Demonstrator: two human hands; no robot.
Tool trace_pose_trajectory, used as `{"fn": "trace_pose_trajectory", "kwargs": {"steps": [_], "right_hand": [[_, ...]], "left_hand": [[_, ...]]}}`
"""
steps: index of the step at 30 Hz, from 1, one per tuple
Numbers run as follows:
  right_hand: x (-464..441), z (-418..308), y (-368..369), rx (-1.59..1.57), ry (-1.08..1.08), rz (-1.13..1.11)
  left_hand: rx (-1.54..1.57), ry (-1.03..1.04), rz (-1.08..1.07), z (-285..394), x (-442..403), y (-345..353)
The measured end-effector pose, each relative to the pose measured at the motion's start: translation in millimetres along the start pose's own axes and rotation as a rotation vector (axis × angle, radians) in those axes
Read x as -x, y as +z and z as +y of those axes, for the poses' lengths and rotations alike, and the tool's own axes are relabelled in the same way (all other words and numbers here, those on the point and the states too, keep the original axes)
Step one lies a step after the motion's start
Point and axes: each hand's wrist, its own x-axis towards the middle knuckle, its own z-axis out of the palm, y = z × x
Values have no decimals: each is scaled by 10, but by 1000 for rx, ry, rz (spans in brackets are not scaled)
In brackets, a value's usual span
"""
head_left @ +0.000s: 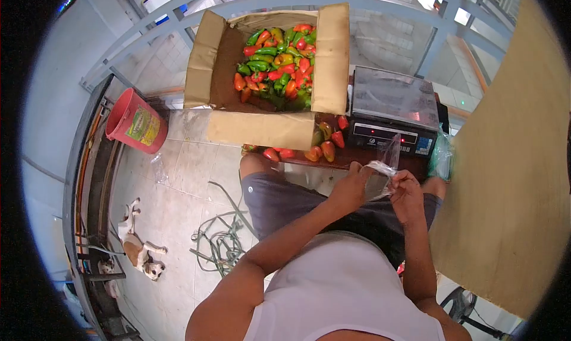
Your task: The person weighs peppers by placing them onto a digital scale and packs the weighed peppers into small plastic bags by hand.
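Note:
A clear plastic bag is stretched between my two hands, above my lap. My left hand pinches its left side, the fingers closed. On the other side, my right hand grips the bag with bent fingers near its edge. Just beyond the hands stands a black digital weighing scale with red lit digits. Several loose red and orange peppers lie on the low bench beside the scale. An open cardboard box behind them holds many red, green and orange peppers.
To the left a red bucket stands on the tiled floor. A cat lies below it, and tangled green strapping is near my left leg. Green plastic bags hang right of the scale. A large wooden board rises at right.

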Motion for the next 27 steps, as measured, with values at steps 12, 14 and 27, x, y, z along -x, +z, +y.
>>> {"fn": "trace_pose_trajectory", "kwargs": {"steps": [12,14,27], "right_hand": [[-51,-200,-481,1978,-239,430],[-38,-372,-739,1991,-252,466],[20,-181,-1260,1884,-357,542]], "left_hand": [[214,274,-127,-206,-519,-1330],[443,-44,150,-736,-978,-1821],[-693,-322,-270,-1718,-2045,-1485]]}}
